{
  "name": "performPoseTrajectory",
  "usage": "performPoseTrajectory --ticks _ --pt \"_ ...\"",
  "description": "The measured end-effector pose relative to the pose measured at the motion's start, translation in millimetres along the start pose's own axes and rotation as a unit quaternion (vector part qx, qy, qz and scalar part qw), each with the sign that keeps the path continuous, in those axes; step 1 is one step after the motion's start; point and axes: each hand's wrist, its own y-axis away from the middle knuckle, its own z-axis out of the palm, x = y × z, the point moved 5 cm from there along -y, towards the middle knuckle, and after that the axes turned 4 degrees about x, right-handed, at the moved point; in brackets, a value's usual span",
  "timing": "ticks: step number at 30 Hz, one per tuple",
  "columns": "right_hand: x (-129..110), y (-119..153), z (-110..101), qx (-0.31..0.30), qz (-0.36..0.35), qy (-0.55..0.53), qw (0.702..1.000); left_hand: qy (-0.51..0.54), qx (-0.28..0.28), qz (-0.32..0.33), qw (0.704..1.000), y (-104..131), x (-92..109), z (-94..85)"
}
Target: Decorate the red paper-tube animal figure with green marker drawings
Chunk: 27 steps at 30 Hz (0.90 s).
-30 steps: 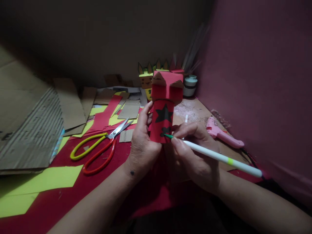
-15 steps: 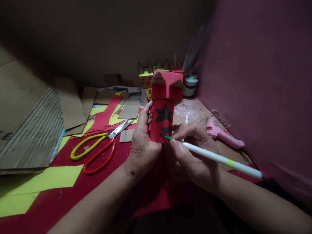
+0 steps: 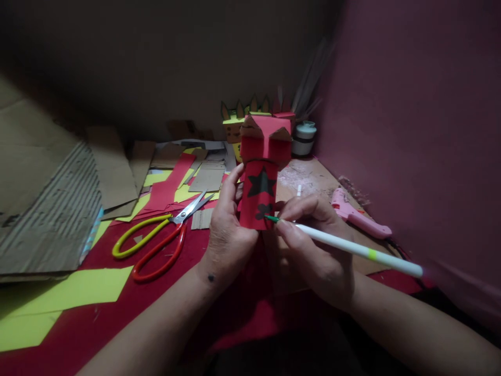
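Observation:
My left hand (image 3: 230, 219) is wrapped round the lower body of a red cardboard figure (image 3: 266, 149), holding it upright. The figure has a boxy head with two folded ear-like flaps, and a dark star (image 3: 262, 184) on its body. Below the star sits a smaller dark flower-like mark (image 3: 263, 211). My right hand (image 3: 317, 240) pinches a white marker (image 3: 352, 248) with a green tip and a yellow-green band. The marker's tip touches the small mark.
Scissors (image 3: 182, 216) with yellow and red handles lie open at the left, near cardboard pieces (image 3: 207, 175) and yellow paper (image 3: 78, 290). A pink glue gun (image 3: 360, 219) rests at the right. Behind stand a yellow box figure (image 3: 234, 130) and a light-blue lidded container (image 3: 304, 138).
The marker's tip has shifted slightly right and up along the small mark, which looks fuller. The red figure has moved a little to the left in the view.

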Motion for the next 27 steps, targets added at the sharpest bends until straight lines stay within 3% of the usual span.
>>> performPoseTrajectory --ticks 27 --pt "1.2 -2.2 1.1 -0.005 0.004 0.000 1.000 0.003 0.009 0.000 1.000 -0.6 -0.8 -2.5"
